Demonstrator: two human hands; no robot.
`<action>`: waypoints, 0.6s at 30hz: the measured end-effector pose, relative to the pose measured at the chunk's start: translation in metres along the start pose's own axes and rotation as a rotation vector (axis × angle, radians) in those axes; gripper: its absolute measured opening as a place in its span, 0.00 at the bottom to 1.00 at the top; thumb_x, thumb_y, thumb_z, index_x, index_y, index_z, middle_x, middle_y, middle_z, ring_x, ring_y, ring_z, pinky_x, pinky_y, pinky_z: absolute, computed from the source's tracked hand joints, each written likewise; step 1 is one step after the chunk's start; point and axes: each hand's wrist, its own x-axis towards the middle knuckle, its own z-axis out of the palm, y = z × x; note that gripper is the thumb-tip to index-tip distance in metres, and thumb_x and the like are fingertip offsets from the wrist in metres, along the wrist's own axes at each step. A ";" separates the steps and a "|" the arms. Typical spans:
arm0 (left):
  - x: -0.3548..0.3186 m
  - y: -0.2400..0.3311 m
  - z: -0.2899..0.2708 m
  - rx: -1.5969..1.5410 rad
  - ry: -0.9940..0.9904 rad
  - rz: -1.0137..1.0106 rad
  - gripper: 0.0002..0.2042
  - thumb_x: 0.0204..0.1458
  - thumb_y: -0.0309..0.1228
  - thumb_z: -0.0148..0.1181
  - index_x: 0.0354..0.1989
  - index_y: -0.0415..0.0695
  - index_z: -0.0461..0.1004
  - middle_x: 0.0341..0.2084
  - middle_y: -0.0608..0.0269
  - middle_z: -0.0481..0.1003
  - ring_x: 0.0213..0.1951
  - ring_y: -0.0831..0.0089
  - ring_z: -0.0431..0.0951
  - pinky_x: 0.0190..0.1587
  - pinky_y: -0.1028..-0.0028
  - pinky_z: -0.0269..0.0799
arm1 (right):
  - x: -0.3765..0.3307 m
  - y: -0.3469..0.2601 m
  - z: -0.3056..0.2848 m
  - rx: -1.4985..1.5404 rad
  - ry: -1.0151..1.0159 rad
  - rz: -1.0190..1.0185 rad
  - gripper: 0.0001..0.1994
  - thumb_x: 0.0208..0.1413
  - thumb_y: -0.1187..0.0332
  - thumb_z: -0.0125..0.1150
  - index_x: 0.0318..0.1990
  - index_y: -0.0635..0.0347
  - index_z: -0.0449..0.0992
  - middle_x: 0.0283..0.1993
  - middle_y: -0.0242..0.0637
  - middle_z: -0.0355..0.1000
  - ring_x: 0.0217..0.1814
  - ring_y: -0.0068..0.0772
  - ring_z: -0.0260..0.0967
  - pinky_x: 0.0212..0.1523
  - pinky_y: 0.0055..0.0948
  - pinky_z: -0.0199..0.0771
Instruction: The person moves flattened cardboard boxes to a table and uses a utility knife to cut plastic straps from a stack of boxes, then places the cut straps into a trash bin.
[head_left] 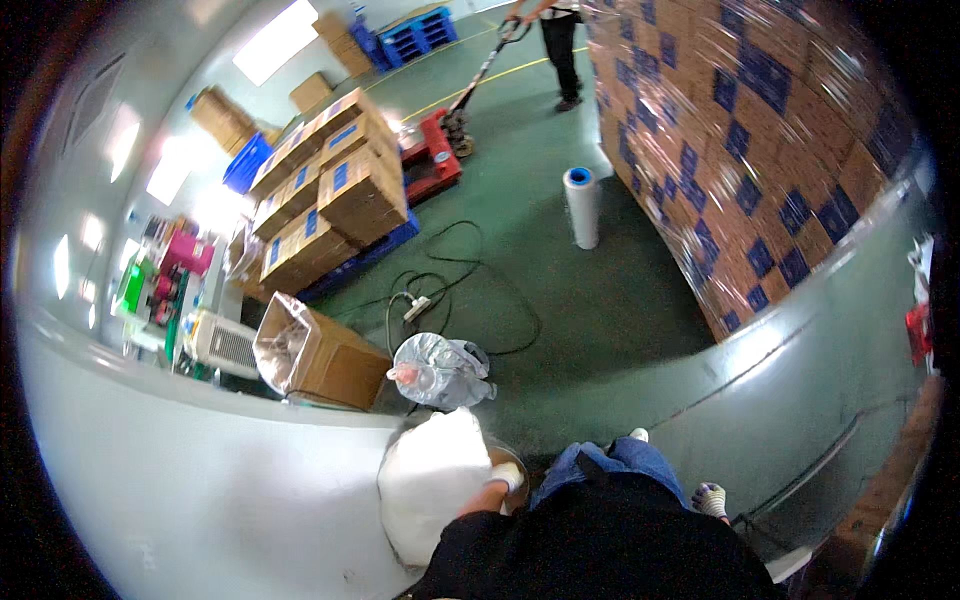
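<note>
White bag, one, bulging, at the near end of the green floor, just left of the wearer's body and beside a pale wall.

Left hand, in a white glove: at the right edge of the white bag, over a brown, round-edged item whose kind cannot be told. Fingers mostly hidden; how far open it is, and whether it has hold of anything, cannot be told.

Right hand, in a white glove with purple marks: low beside the wearer's right leg, well apart from the bag, fingers seemingly bent. Nothing seen in it; how far it closes is too small to tell.

Clear plastic bag, crumpled, just beyond the white bag.

Cardboard box, top open, lined with plastic, left of the clear bag.

Power strip, white, with a dark cable looped over the floor.

Roll of film, whitish, blue core, upright.

Stack of boxes, brown and blue, wrapped in clear film, right side.

Cartons, brown, piled on a blue pallet, left side.

Pallet jack, red, beside the cartons; a co-worker in dark trousers at its handle
</note>
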 end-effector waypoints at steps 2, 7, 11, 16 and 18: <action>-0.013 0.042 -0.004 0.340 -0.398 0.202 0.17 0.45 0.40 0.48 0.37 0.42 0.74 0.40 0.51 0.71 0.44 0.57 0.71 0.44 0.65 0.66 | 0.038 -0.041 0.007 -0.243 -0.083 -0.070 0.07 0.50 0.70 0.48 0.36 0.61 0.65 0.22 0.37 0.64 0.19 0.34 0.64 0.16 0.31 0.63; -0.041 0.066 0.004 -0.528 0.052 -0.118 0.17 0.48 0.41 0.44 0.38 0.44 0.73 0.41 0.49 0.70 0.46 0.57 0.68 0.48 0.63 0.62 | 0.089 -0.211 0.145 -1.158 -0.262 -0.737 0.09 0.44 0.67 0.52 0.24 0.66 0.72 0.18 0.46 0.69 0.22 0.38 0.70 0.23 0.34 0.67; 0.008 0.042 0.029 -0.793 0.097 -0.149 0.18 0.47 0.43 0.44 0.38 0.44 0.73 0.39 0.48 0.71 0.44 0.55 0.70 0.46 0.62 0.63 | 0.140 -0.334 0.302 -1.052 -0.349 -1.047 0.08 0.45 0.67 0.53 0.30 0.63 0.73 0.26 0.41 0.70 0.25 0.32 0.67 0.28 0.29 0.66; 0.081 -0.034 0.025 -1.281 0.111 -0.204 0.18 0.46 0.43 0.45 0.33 0.42 0.74 0.36 0.44 0.71 0.41 0.54 0.71 0.43 0.62 0.65 | 0.088 -0.398 0.527 -0.808 -0.542 -0.853 0.08 0.49 0.69 0.51 0.34 0.63 0.72 0.27 0.35 0.70 0.24 0.24 0.66 0.29 0.24 0.67; 0.106 -0.057 -0.062 -0.935 0.186 -0.200 0.17 0.47 0.43 0.45 0.34 0.42 0.73 0.35 0.45 0.71 0.41 0.53 0.71 0.43 0.62 0.65 | 0.098 -0.404 0.560 -0.508 -0.620 -0.511 0.09 0.49 0.68 0.52 0.33 0.64 0.72 0.25 0.33 0.69 0.22 0.24 0.65 0.27 0.23 0.67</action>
